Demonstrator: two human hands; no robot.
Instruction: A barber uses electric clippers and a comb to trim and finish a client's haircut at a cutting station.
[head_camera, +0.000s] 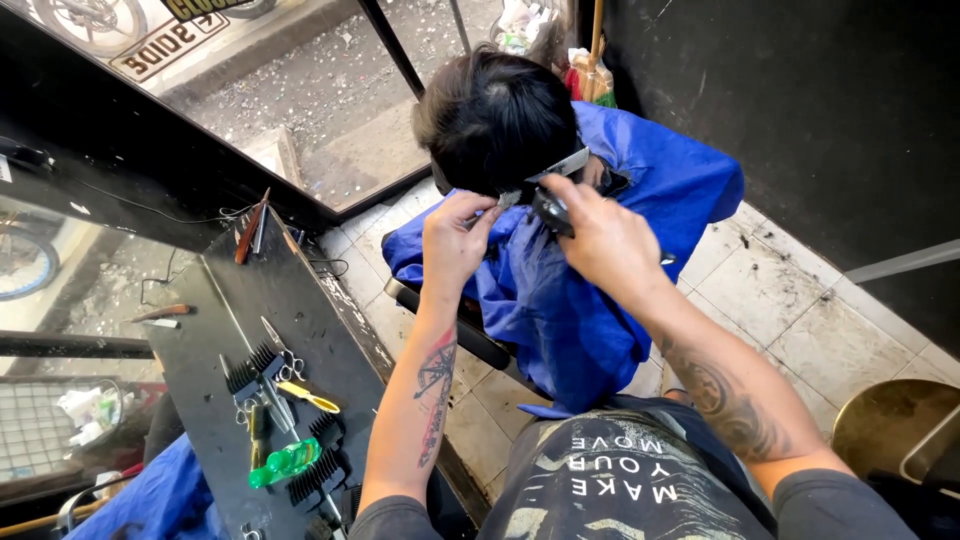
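Gripping a dark hair clipper (552, 212) in the right hand (605, 238), fingers closed around it, at the seated person's nape (520, 185). Pinching a comb (503, 201) with the left hand (455, 235), just above the blue cape (560, 300).

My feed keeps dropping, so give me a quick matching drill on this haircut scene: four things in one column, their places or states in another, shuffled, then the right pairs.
Things:
1. right hand
2. left hand
3. blue cape
4. green bottle

Places or states:
A. lying on the dark counter among black clipper guards
B. draped over the seated person
C. holding a comb against the nape
D. gripping a black hair clipper

Pairs: 1-D, 2-C, 3-B, 4-A
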